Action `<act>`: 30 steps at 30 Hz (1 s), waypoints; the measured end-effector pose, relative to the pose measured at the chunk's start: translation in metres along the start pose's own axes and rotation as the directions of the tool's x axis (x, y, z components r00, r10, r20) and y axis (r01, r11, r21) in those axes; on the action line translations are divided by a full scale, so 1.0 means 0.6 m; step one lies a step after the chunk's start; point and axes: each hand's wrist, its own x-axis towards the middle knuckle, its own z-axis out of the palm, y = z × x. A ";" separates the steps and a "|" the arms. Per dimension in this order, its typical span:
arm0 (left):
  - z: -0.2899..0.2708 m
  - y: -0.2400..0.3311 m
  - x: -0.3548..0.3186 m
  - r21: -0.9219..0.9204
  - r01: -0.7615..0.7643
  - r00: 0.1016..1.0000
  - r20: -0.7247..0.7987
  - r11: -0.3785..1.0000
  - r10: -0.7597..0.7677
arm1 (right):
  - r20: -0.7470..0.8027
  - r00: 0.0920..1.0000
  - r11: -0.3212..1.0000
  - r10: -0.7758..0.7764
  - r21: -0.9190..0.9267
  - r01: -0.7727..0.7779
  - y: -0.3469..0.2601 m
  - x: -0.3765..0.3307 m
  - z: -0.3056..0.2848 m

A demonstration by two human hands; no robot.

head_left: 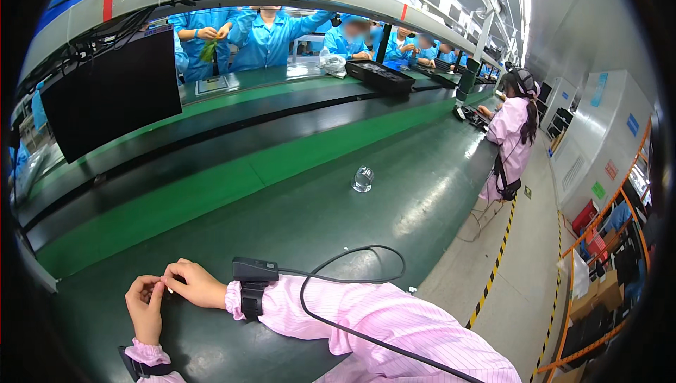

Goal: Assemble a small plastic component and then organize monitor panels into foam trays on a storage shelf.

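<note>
Over the green tabletop (282, 224) at the lower left, my two hands meet at the fingertips. My left hand (146, 310) is closed, thumb and fingers pinched together. My right hand (195, 286) comes in from the right, also pinching, its fingertips against those of the left. A tiny white bit (170, 290) shows at the fingertips, too small to name. A black band with a small box (255, 270) sits on my right wrist, and a black cable (304, 298) runs from it over the pink sleeve.
A small transparent cup (362, 179) stands mid-table. A dark monitor (113, 91) hangs at the left, beside a black conveyor strip (211, 124). Across the line are a black tray (380, 77) and several people in blue. A person in pink (512, 129) works farther right.
</note>
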 end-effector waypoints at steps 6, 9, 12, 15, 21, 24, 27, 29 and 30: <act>-0.003 -0.010 0.007 0.002 -0.012 1.000 -0.024 1.000 0.012 | 0.014 1.000 1.000 -0.012 -0.011 0.012 -0.016 0.006 -0.011; 0.003 -0.010 0.010 0.011 -0.012 0.999 -0.048 1.000 0.012 | 0.050 0.998 0.998 -0.045 -0.050 0.048 -0.013 0.005 -0.015; 0.000 -0.010 0.010 0.003 0.005 0.999 -0.043 1.000 -0.005 | 0.062 0.997 0.999 -0.043 -0.021 0.044 -0.012 0.007 -0.015; 0.001 -0.008 0.009 -0.023 0.007 0.999 -0.040 1.000 -0.008 | 0.049 0.997 0.997 -0.065 -0.028 0.066 -0.010 0.006 -0.011; -0.002 -0.019 0.009 -0.072 0.027 0.999 -0.026 0.997 -0.029 | 0.078 0.991 0.994 -0.109 -0.007 0.110 -0.016 0.003 -0.016; -0.001 -0.015 0.009 -0.086 0.045 0.999 -0.015 0.995 -0.047 | 0.089 0.991 0.995 -0.098 -0.006 0.099 -0.015 0.004 -0.016; -0.002 -0.019 0.010 -0.090 0.041 0.999 -0.016 0.995 -0.043 | 0.095 0.991 0.996 -0.092 -0.007 0.093 -0.017 0.005 -0.016; 0.001 -0.017 0.012 -0.057 0.035 0.999 -0.019 0.998 -0.036 | 0.100 0.992 0.996 -0.081 -0.014 0.083 -0.014 0.006 -0.015; -0.001 -0.017 0.011 -0.052 0.034 0.999 -0.027 0.998 -0.036 | 0.051 0.992 0.993 -0.113 -0.026 0.114 -0.013 0.006 -0.011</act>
